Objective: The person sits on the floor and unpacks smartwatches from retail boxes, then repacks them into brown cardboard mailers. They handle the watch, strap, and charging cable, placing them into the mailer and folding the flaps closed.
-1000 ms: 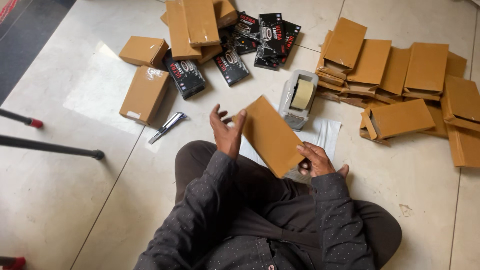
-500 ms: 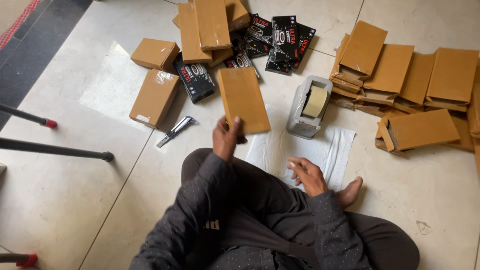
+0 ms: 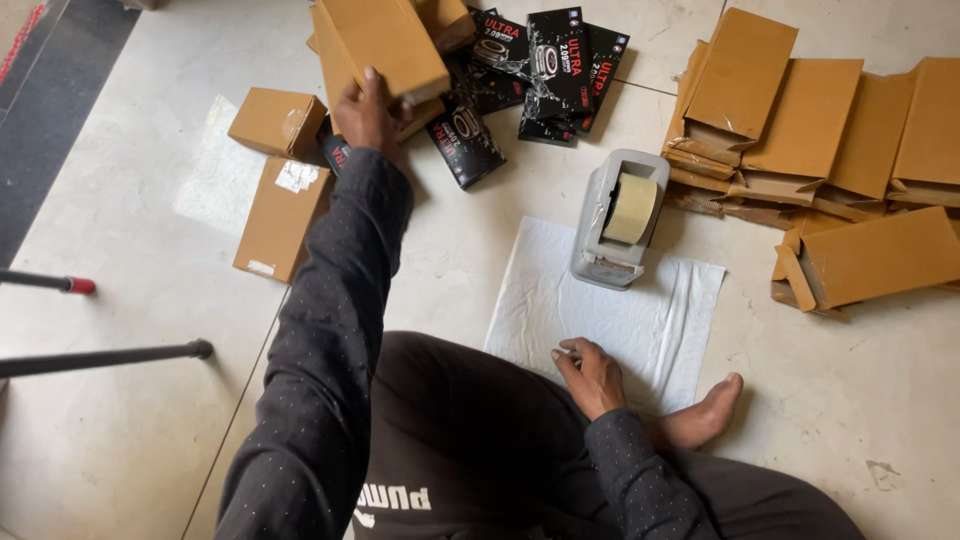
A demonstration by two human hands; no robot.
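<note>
Overhead, we see our left hand [image 3: 365, 112] pinching a brown box [image 3: 385, 42], long axis running away from us, left of tape dispenser [image 3: 615, 222]; right hand [image 3: 592, 375] curled, nr dispenser, w/ something small.

Tape dispenser [image 3: 617, 222] is my landmark. Bare floor [image 3: 130, 420] far left of it, only two dark poles [image 3: 100, 357] crossing. Behind-left, black packets [image 3: 530, 70] and brown boxes [image 3: 385, 45] crowd in. Right of it, flat cartons [image 3: 800, 130] block. In front, white sheet [image 3: 620, 320] lies open.
</note>
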